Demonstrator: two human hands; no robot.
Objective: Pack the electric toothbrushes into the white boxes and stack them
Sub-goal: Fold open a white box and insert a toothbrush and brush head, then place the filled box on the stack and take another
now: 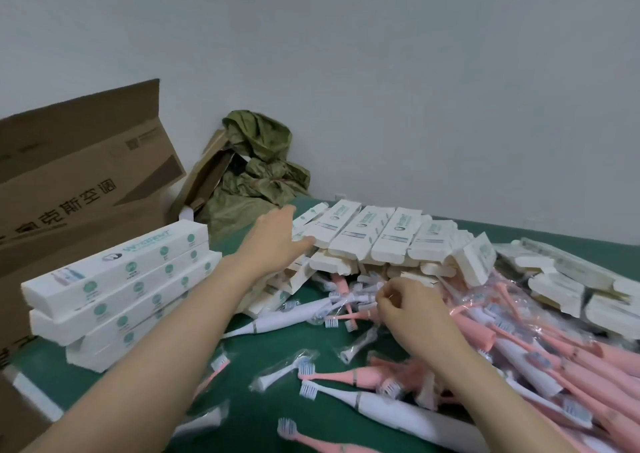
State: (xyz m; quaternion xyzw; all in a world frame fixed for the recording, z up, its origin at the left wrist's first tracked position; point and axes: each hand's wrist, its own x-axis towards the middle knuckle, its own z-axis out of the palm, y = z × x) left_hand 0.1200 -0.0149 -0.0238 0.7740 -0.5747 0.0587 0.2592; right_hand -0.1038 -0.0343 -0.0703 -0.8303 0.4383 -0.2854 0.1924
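My left hand [277, 236] reaches to the left end of a heap of flat white boxes [377, 237] on the green table, its thumb touching the near edge of one box. My right hand [405, 302] is curled in the pile of toothbrushes, pinching a plastic-wrapped brush head [356, 298]. A white electric toothbrush [277, 321] lies just left of that hand. Pink toothbrushes [540, 359] are heaped at the right. A stack of packed white boxes [117, 289] stands at the left.
A brown cardboard carton [79, 175] stands at the far left, beside a crumpled green bag [263, 165] in the corner. More flat boxes [568, 279] lie at the right. Loose wrapped brush heads [284, 373] and a white toothbrush [391, 407] lie near the front.
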